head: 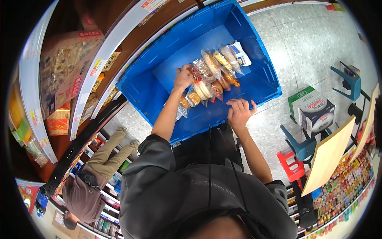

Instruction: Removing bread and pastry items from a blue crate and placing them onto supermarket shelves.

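Note:
A blue plastic crate (179,38) stands before me, with several bagged breads and buns in its bottom. My left hand (184,77) reaches in at the left end of the pile, its fingers against a small dark-red wrapped packet (195,73); whether they grip it is unclear. Near it lie a bag of white buns (203,90) and a bag of golden buns (193,98). Farther right are long wrapped bread rolls (211,63) and a white-and-blue packet (239,53). My right hand (240,111) is at the crate's near rim, fingers bent and apart, holding nothing visible.
Store shelves (86,74) with packaged foods curve along the left. At lower left a person (85,191) stands by other shelves. On the right are boxed goods (316,110), blue-green supports (301,146), a red plastic piece (291,165) and a pale wooden board (328,155).

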`<state>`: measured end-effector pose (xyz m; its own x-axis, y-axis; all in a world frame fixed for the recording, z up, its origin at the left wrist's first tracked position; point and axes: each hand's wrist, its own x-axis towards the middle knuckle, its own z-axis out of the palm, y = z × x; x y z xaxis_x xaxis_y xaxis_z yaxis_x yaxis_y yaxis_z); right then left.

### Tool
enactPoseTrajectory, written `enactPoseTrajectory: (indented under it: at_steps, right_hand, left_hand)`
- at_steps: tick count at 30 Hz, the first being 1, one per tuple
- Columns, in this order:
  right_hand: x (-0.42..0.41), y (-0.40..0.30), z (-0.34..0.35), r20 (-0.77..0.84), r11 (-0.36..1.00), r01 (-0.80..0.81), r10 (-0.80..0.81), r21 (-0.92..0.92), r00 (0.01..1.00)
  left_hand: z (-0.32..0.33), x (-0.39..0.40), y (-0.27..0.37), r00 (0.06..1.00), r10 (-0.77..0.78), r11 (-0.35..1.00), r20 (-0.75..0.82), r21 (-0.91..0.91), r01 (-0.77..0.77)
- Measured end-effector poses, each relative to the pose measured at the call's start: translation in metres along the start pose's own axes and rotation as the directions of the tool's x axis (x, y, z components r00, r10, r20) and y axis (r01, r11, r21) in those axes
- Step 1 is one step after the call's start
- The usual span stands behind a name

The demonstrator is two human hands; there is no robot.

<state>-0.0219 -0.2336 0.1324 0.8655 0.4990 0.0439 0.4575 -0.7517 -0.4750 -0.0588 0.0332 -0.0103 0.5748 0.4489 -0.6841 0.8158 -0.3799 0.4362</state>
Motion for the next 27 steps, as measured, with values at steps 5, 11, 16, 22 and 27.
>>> enactPoseTrajectory:
  at_steps: [5,11,16,22,27]
  right_hand:
    - [0.0,0.003,-0.002,0.002,1.0,-0.006,0.006,0.017,1.0]
    - [0.006,-0.001,-0.009,0.018,0.999,-0.006,0.005,0.044,1.0]
    - [0.003,0.002,-0.005,-0.018,0.996,-0.008,0.009,0.089,1.0]
    - [-0.001,0.001,-0.006,-0.026,0.999,0.016,-0.015,0.035,1.0]
    - [-0.003,-0.008,-0.007,-0.029,0.998,0.038,-0.039,-0.042,0.999]
  left_hand:
    - [0.003,0.001,0.026,0.999,-0.017,0.999,0.04,-0.05,0.019]
    - [0.008,0.008,0.016,1.0,0.02,0.998,-0.018,-0.055,-0.021]
    - [-0.007,0.013,-0.015,0.992,0.109,0.991,-0.065,-0.066,-0.114]
    - [-0.07,-0.039,-0.012,0.988,0.105,0.986,-0.112,-0.12,-0.119]
    - [-0.135,-0.124,-0.01,0.927,0.345,0.885,-0.151,-0.276,-0.374]
